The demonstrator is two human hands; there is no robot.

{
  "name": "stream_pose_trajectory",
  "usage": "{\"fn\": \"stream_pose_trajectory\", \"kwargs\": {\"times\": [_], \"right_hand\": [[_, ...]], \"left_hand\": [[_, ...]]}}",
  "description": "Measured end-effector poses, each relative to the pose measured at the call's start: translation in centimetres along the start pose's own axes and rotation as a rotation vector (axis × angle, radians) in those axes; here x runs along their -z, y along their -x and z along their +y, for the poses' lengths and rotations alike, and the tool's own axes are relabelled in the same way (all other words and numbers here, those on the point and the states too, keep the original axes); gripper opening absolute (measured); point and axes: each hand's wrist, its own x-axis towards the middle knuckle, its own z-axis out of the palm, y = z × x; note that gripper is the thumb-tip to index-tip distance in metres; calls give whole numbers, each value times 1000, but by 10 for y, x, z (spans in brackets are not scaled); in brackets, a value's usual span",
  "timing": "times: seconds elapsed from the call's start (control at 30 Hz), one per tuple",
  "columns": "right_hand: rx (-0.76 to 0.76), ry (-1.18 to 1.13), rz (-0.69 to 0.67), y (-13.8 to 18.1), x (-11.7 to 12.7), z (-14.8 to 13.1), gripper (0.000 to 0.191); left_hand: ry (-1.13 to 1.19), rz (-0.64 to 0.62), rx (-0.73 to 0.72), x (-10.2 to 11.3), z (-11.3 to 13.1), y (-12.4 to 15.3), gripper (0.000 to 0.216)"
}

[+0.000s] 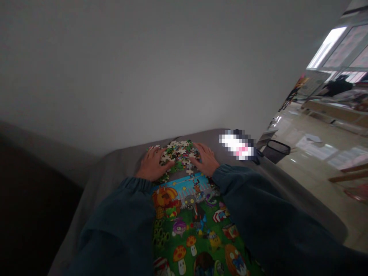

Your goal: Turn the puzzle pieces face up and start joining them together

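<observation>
A heap of loose jigsaw puzzle pieces (pixel 179 153) lies on the grey-covered surface, some face up and some showing pale backs. My left hand (pixel 153 163) rests on the heap's left side, its fingers spread and thumb pointing inward. On the opposite side, my right hand (pixel 205 158) touches the pieces with fingers stretched out. Neither hand grips a piece that I can make out. Nearer to me lies a colourful cartoon picture sheet (pixel 192 230) with mushrooms, a pumpkin and a zombie. My sleeves cover parts of its side edges.
A grey cover (pixel 115 165) drapes the surface, which meets a plain wall (pixel 172 69) behind. A pixelated bright object (pixel 238 145) lies at the back right. Beyond the right edge are a tiled floor (pixel 316 147), a black-framed item (pixel 276 149) and wooden furniture (pixel 330 111).
</observation>
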Motion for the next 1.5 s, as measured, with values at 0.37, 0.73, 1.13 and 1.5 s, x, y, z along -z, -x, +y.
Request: {"fn": "stream_pose_trajectory", "kwargs": {"times": [0.37,0.73,1.13,1.5], "right_hand": [[84,-122,-6,-5,-5,10,32],[93,-109,75,-4,-2,10,38],[91,-61,38,-2,-3,4,36],[109,-81,34,-2,-6,7,33]], "left_hand": [[45,-15,-25,7,-11,-6,35],[28,84,-44,20,5,-4,39],[-4,-58,-39,15,5,-4,34],[87,88,19,36,15,-5,36]]}}
